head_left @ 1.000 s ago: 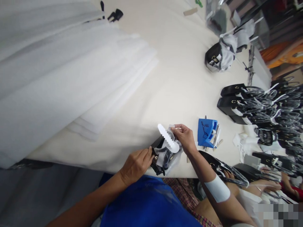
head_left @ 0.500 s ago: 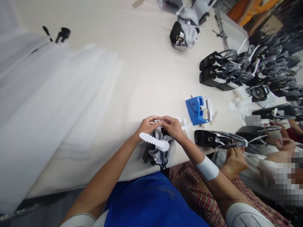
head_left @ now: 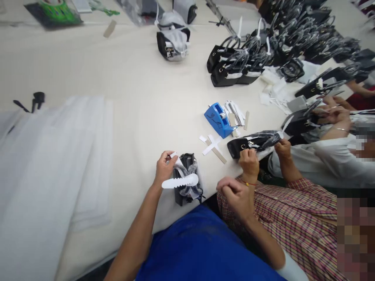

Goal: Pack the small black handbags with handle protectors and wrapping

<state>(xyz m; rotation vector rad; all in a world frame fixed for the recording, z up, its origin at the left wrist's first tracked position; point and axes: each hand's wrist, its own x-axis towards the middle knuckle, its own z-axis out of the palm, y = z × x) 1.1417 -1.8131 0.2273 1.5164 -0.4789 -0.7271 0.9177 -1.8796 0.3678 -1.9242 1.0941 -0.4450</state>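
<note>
A small black bag [head_left: 187, 162] wrapped in clear plastic lies at the near edge of the cream table [head_left: 140, 82]. A white serrated strip [head_left: 180, 182] lies across it. My left hand [head_left: 165, 166] rests on the bag's left side and pinches a white bit of paper at its top. My right hand [head_left: 236, 195] is off the table to the right, fingers curled in, with nothing visible in it.
A blue tape dispenser [head_left: 218, 119] and white strips [head_left: 213, 145] lie right of the bag. A stack of white foam sheets [head_left: 49, 164] fills the left. Beside me a person's hands [head_left: 249, 160] hold another black bag [head_left: 252, 144]. Several black bags [head_left: 234, 66] stand at the back right.
My right hand has let go of the bag and drawn back off the table edge. My left hand stays on the bag. The view has swung right, showing the neighbours.
</note>
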